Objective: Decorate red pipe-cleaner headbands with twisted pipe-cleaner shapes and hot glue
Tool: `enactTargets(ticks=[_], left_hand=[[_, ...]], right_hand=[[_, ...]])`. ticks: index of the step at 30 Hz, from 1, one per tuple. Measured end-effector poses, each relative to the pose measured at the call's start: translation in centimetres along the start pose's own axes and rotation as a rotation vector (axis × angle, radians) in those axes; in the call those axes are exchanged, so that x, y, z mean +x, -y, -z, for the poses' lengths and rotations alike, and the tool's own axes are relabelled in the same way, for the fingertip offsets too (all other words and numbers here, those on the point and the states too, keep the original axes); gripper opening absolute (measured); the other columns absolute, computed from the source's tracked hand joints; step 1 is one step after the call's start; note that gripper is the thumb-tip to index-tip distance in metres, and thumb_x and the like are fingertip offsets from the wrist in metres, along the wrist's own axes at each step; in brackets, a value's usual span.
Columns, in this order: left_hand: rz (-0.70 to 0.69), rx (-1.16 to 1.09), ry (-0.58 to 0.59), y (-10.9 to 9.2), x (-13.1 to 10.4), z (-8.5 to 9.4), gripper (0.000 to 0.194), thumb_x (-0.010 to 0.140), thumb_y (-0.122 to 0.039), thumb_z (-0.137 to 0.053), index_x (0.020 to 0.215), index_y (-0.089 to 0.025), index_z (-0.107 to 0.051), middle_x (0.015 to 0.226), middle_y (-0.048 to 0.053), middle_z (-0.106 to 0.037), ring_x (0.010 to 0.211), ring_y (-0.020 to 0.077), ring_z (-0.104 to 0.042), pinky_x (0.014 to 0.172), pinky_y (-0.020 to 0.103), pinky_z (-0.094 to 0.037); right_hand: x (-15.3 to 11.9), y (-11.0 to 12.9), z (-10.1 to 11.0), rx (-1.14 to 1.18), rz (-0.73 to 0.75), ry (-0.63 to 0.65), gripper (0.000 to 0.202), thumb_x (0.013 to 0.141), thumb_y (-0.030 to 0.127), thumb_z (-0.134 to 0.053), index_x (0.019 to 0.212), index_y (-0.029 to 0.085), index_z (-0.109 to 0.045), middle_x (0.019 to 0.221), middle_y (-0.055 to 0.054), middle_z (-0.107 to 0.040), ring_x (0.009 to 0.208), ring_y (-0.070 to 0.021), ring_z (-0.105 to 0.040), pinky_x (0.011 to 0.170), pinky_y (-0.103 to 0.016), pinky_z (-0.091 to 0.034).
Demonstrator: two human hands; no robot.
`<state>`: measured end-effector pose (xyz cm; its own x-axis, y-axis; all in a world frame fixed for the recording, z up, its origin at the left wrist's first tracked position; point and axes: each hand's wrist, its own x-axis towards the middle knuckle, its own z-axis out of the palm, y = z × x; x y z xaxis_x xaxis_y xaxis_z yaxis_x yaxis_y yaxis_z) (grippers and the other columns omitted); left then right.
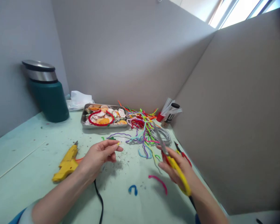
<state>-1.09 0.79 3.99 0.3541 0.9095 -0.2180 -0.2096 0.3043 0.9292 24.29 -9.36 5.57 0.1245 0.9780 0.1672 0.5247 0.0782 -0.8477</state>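
My left hand [105,151] is closed in a pinch above the table, with a tiny yellow piece [118,143] between thumb and fingertips; it is too small to identify for certain. My right hand [177,165] grips scissors with yellow-and-red handles [180,175], their blades pointing up and away. Below and between the hands lie a short pink pipe cleaner [159,183] and a bent blue pipe cleaner [133,189]. Beyond them spreads a tangled heap of coloured pipe cleaners [143,124].
A yellow glue gun [66,163] lies beside my left forearm. At the back, a metal tray [105,127] holds shells, with a red pipe-cleaner ring [91,119] on top. A teal bottle [49,99] stands left. Pliers [185,157], a jar [170,115] and glue sticks [166,105] sit right.
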Motion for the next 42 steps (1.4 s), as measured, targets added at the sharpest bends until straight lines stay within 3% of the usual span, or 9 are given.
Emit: enactTargets(ticks=[3,6,9,11,14,17,23,33,42], left_hand=[[-0.004,-0.008,-0.008,0.1,0.3,0.3,0.029,0.071,-0.031,-0.07,0.092,-0.014,-0.061,0.083,0.005,-0.07,0.049,0.006,-0.05,0.055,0.022,-0.045],[-0.027,-0.026,-0.046,0.2,0.6,0.6,0.027,0.072,-0.032,-0.069,0.091,-0.014,-0.059,0.082,0.005,-0.07,0.049,0.0054,-0.05,0.055,0.021,-0.044],[-0.034,-0.043,-0.079,0.2,0.7,0.7,0.028,0.072,-0.031,-0.069,0.093,-0.013,-0.059,0.084,0.007,-0.07,0.05,0.0058,-0.05,0.055,0.021,-0.045],[-0.012,-0.055,-0.084,0.1,0.6,0.6,0.029,0.071,-0.03,-0.07,0.092,-0.013,-0.059,0.086,0.008,-0.071,0.051,0.0064,-0.05,0.055,0.022,-0.046],[0.029,-0.075,-0.092,-0.1,0.5,0.2,0.03,0.068,-0.029,-0.072,0.091,-0.014,-0.06,0.088,0.008,-0.071,0.052,0.0068,-0.051,0.054,0.022,-0.046],[0.038,-0.093,-0.083,-0.1,0.4,0.1,0.029,0.069,-0.028,-0.072,0.091,-0.014,-0.059,0.09,0.009,-0.071,0.052,0.0065,-0.051,0.055,0.022,-0.047],[0.039,-0.151,-0.077,0.1,0.6,0.4,0.029,0.066,-0.025,-0.074,0.087,-0.013,-0.06,0.082,0.007,-0.069,0.05,0.0063,-0.05,0.052,0.021,-0.046],[0.047,-0.399,-0.007,0.6,0.8,0.5,0.025,0.064,-0.017,-0.076,0.086,-0.014,-0.064,0.056,-0.005,-0.051,0.046,0.0038,-0.045,0.045,0.016,-0.04],[0.072,-0.452,0.037,1.0,0.8,0.5,0.02,0.068,-0.013,-0.073,0.086,-0.013,-0.065,0.058,-0.004,-0.052,0.046,0.0031,-0.044,0.045,0.016,-0.04]], right_hand=[[2.2,0.4,-4.1,0.12,0.041,0.139,0.039,0.081,0.03,-0.057,0.119,0.024,-0.052,0.069,0.003,-0.045,0.055,-0.0094,-0.04,0.047,-0.02,-0.036],[3.1,-0.4,-7.3,0.466,-0.03,0.303,0.048,0.082,0.029,-0.053,0.128,0.025,-0.039,0.076,0.002,-0.051,0.051,-0.0092,-0.042,0.042,-0.02,-0.034],[3.3,-2.1,-8.5,0.692,-0.084,0.382,0.053,0.077,0.029,-0.055,0.127,0.022,-0.037,0.075,0.001,-0.053,0.048,-0.0103,-0.044,0.042,-0.022,-0.038],[3.6,-3.1,-7.9,0.7,-0.122,0.343,0.055,0.076,0.029,-0.055,0.128,0.02,-0.037,0.073,0.001,-0.052,0.046,-0.0106,-0.044,0.042,-0.024,-0.039],[4.5,-3.5,-5.9,0.518,-0.122,0.177,0.054,0.079,0.033,-0.055,0.128,0.019,-0.038,0.071,0.002,-0.05,0.044,-0.0097,-0.041,0.041,-0.023,-0.037],[5.2,-2.4,-4.7,0.235,-0.021,0.121,0.044,0.083,0.037,-0.053,0.124,0.023,-0.044,0.076,0.001,-0.051,0.051,-0.0106,-0.044,0.045,-0.022,-0.038],[4.6,-1.2,-7.0,-0.279,0.351,0.042,0.038,0.081,0.037,-0.06,0.116,0.022,-0.052,0.082,-0.004,-0.056,0.071,-0.0184,-0.051,0.064,-0.029,-0.042],[3.6,-2.9,-8.4,-0.493,0.517,0.041,0.039,0.081,0.033,-0.06,0.117,0.021,-0.05,0.085,-0.005,-0.059,0.073,-0.02,-0.056,0.063,-0.03,-0.044],[3.5,-3.6,-9.0,-0.519,0.533,-0.017,0.041,0.081,0.033,-0.06,0.119,0.02,-0.052,0.084,-0.007,-0.061,0.07,-0.0199,-0.058,0.06,-0.029,-0.045]])
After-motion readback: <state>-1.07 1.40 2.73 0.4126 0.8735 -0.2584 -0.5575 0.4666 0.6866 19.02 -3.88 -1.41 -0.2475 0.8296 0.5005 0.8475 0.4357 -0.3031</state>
